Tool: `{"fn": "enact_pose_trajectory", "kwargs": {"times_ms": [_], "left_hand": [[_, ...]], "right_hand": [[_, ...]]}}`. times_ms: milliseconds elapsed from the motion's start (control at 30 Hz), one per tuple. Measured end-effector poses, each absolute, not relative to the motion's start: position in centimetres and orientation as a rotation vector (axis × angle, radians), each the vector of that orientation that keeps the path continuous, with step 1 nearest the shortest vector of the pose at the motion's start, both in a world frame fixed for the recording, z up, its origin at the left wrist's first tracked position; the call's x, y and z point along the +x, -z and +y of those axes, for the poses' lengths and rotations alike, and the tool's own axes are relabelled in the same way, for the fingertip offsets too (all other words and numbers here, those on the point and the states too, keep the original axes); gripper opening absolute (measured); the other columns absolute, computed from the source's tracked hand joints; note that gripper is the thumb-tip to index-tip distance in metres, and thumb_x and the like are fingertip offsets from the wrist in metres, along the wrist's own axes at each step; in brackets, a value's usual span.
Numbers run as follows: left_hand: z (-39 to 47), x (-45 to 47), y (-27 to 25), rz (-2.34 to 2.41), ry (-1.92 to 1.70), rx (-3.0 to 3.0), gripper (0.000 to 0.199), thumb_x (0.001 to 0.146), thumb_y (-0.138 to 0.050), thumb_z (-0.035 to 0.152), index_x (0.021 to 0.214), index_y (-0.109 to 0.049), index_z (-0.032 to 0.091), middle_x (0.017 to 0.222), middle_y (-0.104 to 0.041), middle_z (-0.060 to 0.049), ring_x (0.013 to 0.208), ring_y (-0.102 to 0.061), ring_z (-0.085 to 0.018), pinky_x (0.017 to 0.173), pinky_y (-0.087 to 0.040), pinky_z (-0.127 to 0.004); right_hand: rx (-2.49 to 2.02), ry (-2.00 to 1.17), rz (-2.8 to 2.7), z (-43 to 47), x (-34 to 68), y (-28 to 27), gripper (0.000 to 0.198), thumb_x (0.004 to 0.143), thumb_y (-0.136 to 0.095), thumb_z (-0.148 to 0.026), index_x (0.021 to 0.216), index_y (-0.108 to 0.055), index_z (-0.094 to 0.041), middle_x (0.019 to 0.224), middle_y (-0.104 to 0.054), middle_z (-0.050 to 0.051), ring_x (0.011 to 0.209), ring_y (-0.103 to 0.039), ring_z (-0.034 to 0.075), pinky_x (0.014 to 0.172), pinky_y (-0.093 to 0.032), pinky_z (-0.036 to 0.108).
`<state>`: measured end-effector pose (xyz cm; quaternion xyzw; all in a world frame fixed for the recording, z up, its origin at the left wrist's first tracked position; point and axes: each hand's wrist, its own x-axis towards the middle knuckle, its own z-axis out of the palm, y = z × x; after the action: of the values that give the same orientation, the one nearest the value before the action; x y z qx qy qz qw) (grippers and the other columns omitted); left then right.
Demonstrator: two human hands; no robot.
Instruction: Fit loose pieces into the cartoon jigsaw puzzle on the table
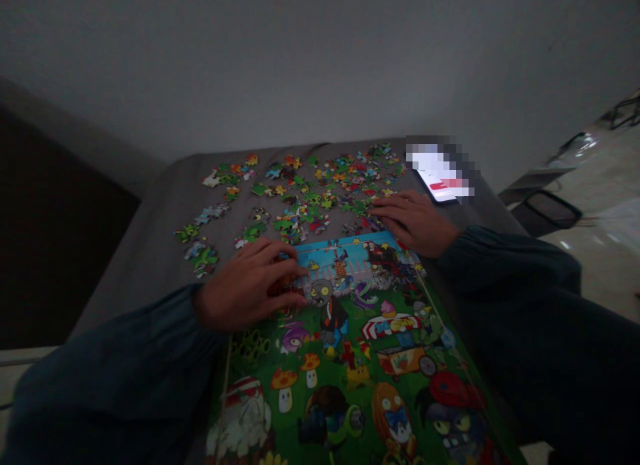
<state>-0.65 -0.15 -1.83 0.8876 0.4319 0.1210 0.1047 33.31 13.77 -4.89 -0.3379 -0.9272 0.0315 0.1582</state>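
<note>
A picture board [350, 345] printed with cartoon zombies, mushrooms and plants lies in front of me, showing a green lawn and a strip of blue sky. My left hand [250, 285] rests over its upper left corner, fingers bent and apart, covering part of the picture. Beyond the board's upper right corner, my right hand [413, 221] reaches with its fingers stretched out, the tips at the loose jigsaw pieces [310, 205]. I see nothing held in either hand, though the spots under the fingers are hidden.
Many jigsaw pieces lie scattered across the grey padded surface [145, 251] behind the board. A lit phone [437, 178], partly blurred out, lies at the back right. A pale wall [300, 65] rises directly behind. Shiny floor shows at the right.
</note>
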Motion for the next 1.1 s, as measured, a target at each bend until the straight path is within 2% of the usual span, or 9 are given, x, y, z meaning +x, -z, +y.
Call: {"fn": "enact_pose_trajectory", "kwargs": {"times_ms": [233,433,700,833,933,1000,1100], "left_hand": [[0.2,-0.9,1.3,1.238,-0.308,2.563,0.049,0.093,-0.055,0.068,0.115,-0.072,0.029,0.120,-0.064,-0.007,0.107,-0.058,-0.027,0.093,-0.046,-0.042],[0.3,-1.4,1.7,1.329,-0.387,2.539,0.047,0.104,-0.038,0.059,0.132,-0.063,0.030,0.124,-0.063,-0.007,0.111,-0.056,-0.026,0.100,-0.044,-0.043],[0.3,-1.6,2.7,1.470,-0.332,2.505,0.048,0.101,-0.045,0.060,0.137,-0.061,0.033,0.132,-0.056,-0.010,0.117,-0.050,-0.032,0.102,-0.042,-0.054],[0.4,-1.5,2.6,1.486,-0.356,2.484,0.047,0.100,-0.048,0.060,0.134,-0.064,0.032,0.131,-0.056,-0.010,0.117,-0.050,-0.033,0.104,-0.040,-0.054],[0.5,-1.7,1.8,1.486,-0.351,2.456,0.048,0.101,-0.044,0.059,0.133,-0.065,0.031,0.129,-0.058,-0.011,0.117,-0.050,-0.033,0.104,-0.041,-0.055],[0.6,-2.2,1.3,1.476,-0.335,2.448,0.049,0.102,-0.040,0.059,0.137,-0.062,0.032,0.127,-0.058,-0.011,0.116,-0.051,-0.032,0.102,-0.042,-0.054],[0.8,-3.1,0.9,1.468,-0.295,2.461,0.053,0.100,-0.045,0.063,0.144,-0.055,0.035,0.125,-0.056,-0.011,0.114,-0.051,-0.032,0.101,-0.042,-0.054]], "right_hand": [[-0.957,-0.066,-2.650,13.8,33.4,5.0,0.038,0.103,-0.042,-0.029,0.130,-0.068,-0.026,0.140,-0.066,0.005,0.123,-0.056,0.031,0.102,-0.045,0.057],[-0.940,-0.077,-2.657,14.0,33.5,4.9,0.038,0.103,-0.043,-0.029,0.131,-0.068,-0.028,0.140,-0.066,0.005,0.122,-0.057,0.031,0.101,-0.045,0.056],[-0.960,-0.060,-2.639,13.8,33.3,4.9,0.039,0.103,-0.039,-0.029,0.129,-0.069,-0.023,0.139,-0.066,0.007,0.122,-0.056,0.032,0.101,-0.044,0.056],[-0.962,-0.070,-2.657,13.8,33.3,4.8,0.040,0.103,-0.040,-0.028,0.129,-0.069,-0.022,0.140,-0.066,0.008,0.123,-0.056,0.033,0.101,-0.045,0.057],[-0.958,-0.081,-2.660,13.9,33.3,4.7,0.040,0.103,-0.040,-0.030,0.130,-0.069,-0.023,0.139,-0.066,0.008,0.123,-0.057,0.033,0.100,-0.045,0.057],[-0.952,-0.085,-2.660,13.9,33.4,4.7,0.040,0.103,-0.040,-0.031,0.130,-0.069,-0.025,0.140,-0.066,0.007,0.123,-0.057,0.033,0.101,-0.045,0.057],[-0.946,-0.081,-2.659,14.0,33.4,4.8,0.040,0.103,-0.040,-0.032,0.130,-0.069,-0.025,0.140,-0.066,0.007,0.123,-0.057,0.032,0.101,-0.045,0.057]]}}
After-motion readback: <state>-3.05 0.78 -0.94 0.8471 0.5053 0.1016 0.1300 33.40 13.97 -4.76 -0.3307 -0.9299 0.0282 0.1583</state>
